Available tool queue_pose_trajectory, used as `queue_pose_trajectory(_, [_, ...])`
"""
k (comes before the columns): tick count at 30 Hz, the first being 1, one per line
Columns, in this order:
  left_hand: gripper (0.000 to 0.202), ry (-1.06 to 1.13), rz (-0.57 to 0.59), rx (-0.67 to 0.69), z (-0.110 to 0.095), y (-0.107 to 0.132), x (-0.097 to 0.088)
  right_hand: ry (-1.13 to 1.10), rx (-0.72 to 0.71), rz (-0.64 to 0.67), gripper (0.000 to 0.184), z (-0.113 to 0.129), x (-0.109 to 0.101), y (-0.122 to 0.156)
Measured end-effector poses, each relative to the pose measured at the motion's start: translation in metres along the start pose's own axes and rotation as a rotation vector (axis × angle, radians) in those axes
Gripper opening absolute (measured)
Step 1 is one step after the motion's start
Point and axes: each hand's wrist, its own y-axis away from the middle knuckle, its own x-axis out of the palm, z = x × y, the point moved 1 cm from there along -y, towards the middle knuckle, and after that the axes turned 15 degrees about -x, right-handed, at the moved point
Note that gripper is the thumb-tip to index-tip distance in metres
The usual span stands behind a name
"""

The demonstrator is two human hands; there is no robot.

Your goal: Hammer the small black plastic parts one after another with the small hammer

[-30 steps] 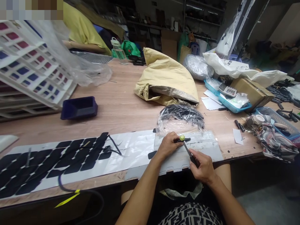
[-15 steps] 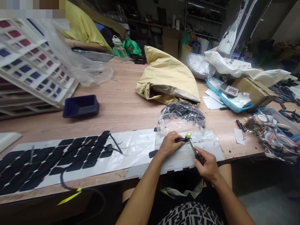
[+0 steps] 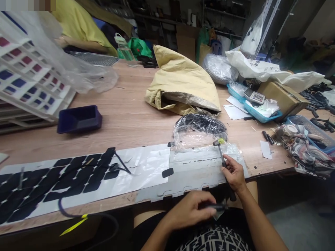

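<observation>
My right hand (image 3: 235, 174) is closed around the black handle of a small hammer (image 3: 222, 153), which has a silver shaft and a yellow-green face on one end of its head. The hammer head is raised over the far edge of a grey board (image 3: 199, 170). Down over my lap, my left hand (image 3: 192, 209) pinches a small dark piece (image 3: 209, 206), too smeared by motion to name. To the left on the table lies a white sheet (image 3: 146, 160) bearing rows of black rounded patches (image 3: 90, 170). One loose black patch (image 3: 168, 172) lies where sheet and board meet.
Behind the board sit a clear plastic bag of black pieces (image 3: 201, 125) and a tan sack (image 3: 185, 80). A dark blue tray (image 3: 80, 119) and white crate (image 3: 34, 76) stand left; blue baskets (image 3: 264, 113) and a cloth bundle (image 3: 303, 150) lie right. Across the table is a person in yellow (image 3: 81, 28).
My left hand has left the board and come down towards my lap with the dark piece. My right hand has lifted and turned the hammer, its head now farther back and right.
</observation>
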Motion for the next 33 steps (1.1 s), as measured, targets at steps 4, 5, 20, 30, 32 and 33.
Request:
queue_pose_trajectory(4, [0.031,-0.133,-0.063,-0.289,0.049,-0.016,0.033,0.021,0.006,0.02,0.048,0.004,0.001,-0.001])
queue_pose_trajectory(5, [0.033,-0.162,-0.115,-0.369,0.062,-0.022,0.036,0.023,0.003,0.021,0.048,0.005,0.001,-0.001])
queue_pose_trajectory(20, [0.026,-0.082,-0.596,0.006,-0.041,-0.057,-0.091,0.051,-0.031,0.053,0.049,-0.003,0.001,0.002])
queue_pose_trajectory(30, [0.046,-0.575,-1.185,-0.47,-0.001,-0.108,-0.136,0.082,-0.059,0.056,0.051,0.001,0.001,0.002])
queue_pose_trajectory(32, [0.054,-0.558,-1.197,-0.499,0.003,-0.11,-0.137,0.094,-0.066,0.066,0.051,-0.001,0.002,0.003])
queue_pose_trajectory(33, [0.056,-0.537,-1.193,-0.524,0.004,-0.112,-0.14,0.098,-0.07,0.068,0.051,-0.002,0.002,0.004])
